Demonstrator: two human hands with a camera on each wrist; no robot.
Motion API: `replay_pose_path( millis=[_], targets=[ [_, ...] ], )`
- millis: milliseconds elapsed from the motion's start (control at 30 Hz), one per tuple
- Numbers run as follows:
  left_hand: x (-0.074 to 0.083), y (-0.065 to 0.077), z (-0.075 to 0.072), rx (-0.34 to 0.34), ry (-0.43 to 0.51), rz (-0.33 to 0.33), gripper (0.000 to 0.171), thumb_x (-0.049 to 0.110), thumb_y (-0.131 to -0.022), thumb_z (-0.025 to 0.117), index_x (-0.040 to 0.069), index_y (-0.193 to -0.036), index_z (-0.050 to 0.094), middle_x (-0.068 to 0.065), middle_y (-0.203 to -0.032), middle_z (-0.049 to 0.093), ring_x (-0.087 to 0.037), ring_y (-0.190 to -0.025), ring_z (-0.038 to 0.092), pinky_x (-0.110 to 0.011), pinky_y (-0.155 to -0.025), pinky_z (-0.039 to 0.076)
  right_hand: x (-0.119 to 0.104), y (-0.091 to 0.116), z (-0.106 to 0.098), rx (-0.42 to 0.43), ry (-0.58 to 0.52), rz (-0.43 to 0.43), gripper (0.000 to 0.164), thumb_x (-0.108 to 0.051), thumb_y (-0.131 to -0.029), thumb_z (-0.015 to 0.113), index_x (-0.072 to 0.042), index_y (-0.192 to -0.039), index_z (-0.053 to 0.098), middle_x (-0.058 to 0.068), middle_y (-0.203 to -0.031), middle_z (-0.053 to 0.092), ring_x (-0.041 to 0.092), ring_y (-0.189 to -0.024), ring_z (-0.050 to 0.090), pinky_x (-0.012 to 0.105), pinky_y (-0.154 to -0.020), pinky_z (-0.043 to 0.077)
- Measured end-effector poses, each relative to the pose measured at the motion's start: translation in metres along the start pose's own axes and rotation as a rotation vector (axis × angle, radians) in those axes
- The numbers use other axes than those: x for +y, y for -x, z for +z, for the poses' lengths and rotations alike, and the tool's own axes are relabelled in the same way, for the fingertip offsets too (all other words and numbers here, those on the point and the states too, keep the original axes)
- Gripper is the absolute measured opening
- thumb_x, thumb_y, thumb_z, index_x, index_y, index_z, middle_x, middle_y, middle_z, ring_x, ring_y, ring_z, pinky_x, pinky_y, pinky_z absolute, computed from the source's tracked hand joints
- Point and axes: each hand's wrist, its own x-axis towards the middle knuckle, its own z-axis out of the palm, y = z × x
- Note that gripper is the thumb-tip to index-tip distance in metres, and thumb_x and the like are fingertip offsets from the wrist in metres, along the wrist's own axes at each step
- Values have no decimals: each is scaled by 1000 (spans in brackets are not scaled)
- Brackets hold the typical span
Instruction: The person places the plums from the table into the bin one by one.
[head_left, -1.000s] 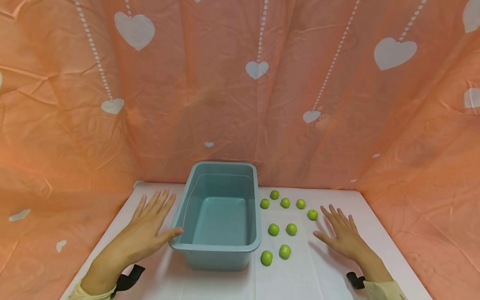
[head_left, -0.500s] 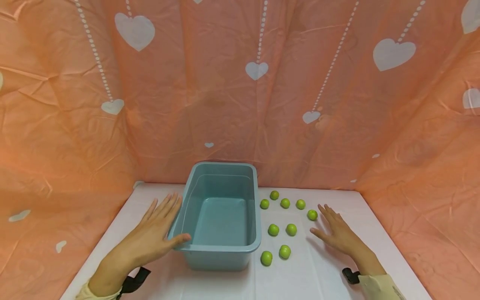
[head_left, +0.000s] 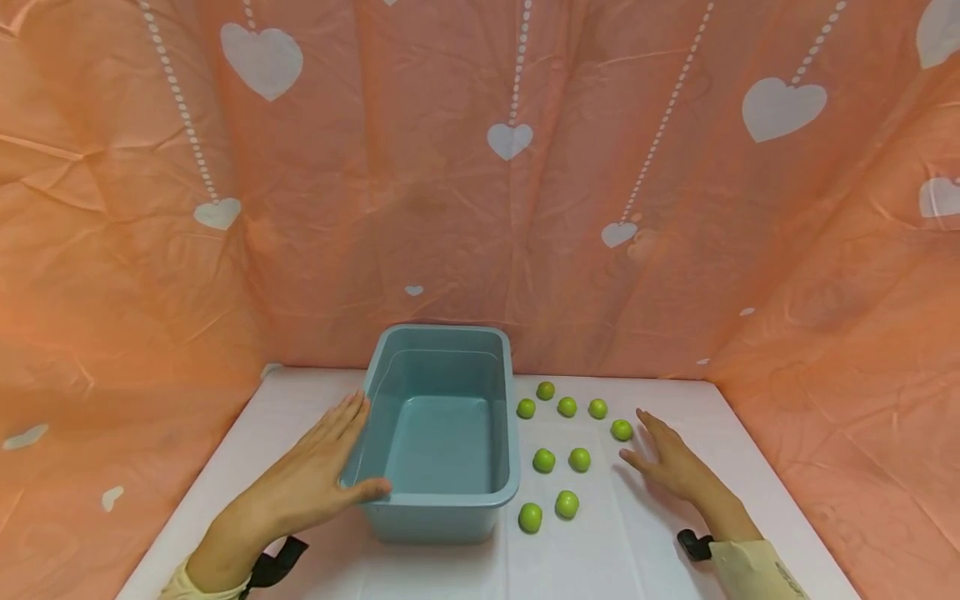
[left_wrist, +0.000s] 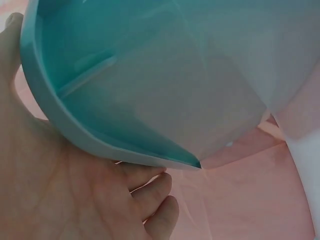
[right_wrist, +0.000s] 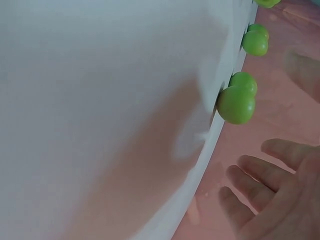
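Note:
A grey-blue plastic basin (head_left: pixel 442 500) stands left of centre on the white table, with nothing inside it. My left hand (head_left: pixel 318 471) lies along its left front corner, fingers straight and thumb over the front rim. The left wrist view has the palm against the basin's rim (left_wrist: pixel 55 112), the fingers reaching past underneath. To the right, my right hand (head_left: pixel 667 462) hovers above the table with fingers extended and holds nothing. The closest small round green fruit (head_left: pixel 622 430) sits just beyond its fingertips, apart from them. Green fruits (right_wrist: pixel 236 105) also appear ahead of that hand in the right wrist view.
Several more green fruits (head_left: pixel 567 503) lie scattered between the basin and my right hand. The white table (head_left: pixel 585 562) is enclosed by orange cloth walls (head_left: pixel 450 208) with heart prints at the back and both sides. The basin's far end is close to the back wall.
My left hand has moved right and down to the basin's corner, its fingers drawing together. The right hand has shifted slightly left toward the fruits. Basin and fruits stay put.

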Motion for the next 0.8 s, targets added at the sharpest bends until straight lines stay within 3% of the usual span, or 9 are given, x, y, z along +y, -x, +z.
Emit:
replay_pose_path(
  millis=[133,300,533,800],
  targets=[
    [0,1,1,-6,0,-10,116,70,-93,70,-2,-170,21,-19,-178,15,-39,-165,13,-51,-133,19,3,-3,3,-1,10,21,92,-49,-102,72,6,-164,33,38,-162,38,61,-149,35,76,-119,30],
    [-1,1,3,-8,-6,-22,117,72,-93,69,-2,-170,21,-19,-178,15,-40,-165,13,-59,-130,23,4,-8,7,5,29,38,83,-44,-104,71,7,-161,39,38,-155,47,60,-144,42,74,-117,35],
    [-2,0,4,-8,-5,-18,118,73,-93,68,-1,-171,19,-18,-179,12,-39,-165,12,-66,-126,26,3,-20,10,8,15,73,72,-34,-103,73,8,-155,46,32,-141,62,50,-127,61,69,-107,49],
    [-1,-1,4,-6,-17,-21,119,73,-93,68,-2,-170,18,-20,-179,13,-41,-165,14,-65,-126,27,4,-31,14,28,40,105,59,-28,-100,76,8,-142,59,24,-123,71,43,-114,67,64,-99,55]
  ],
)
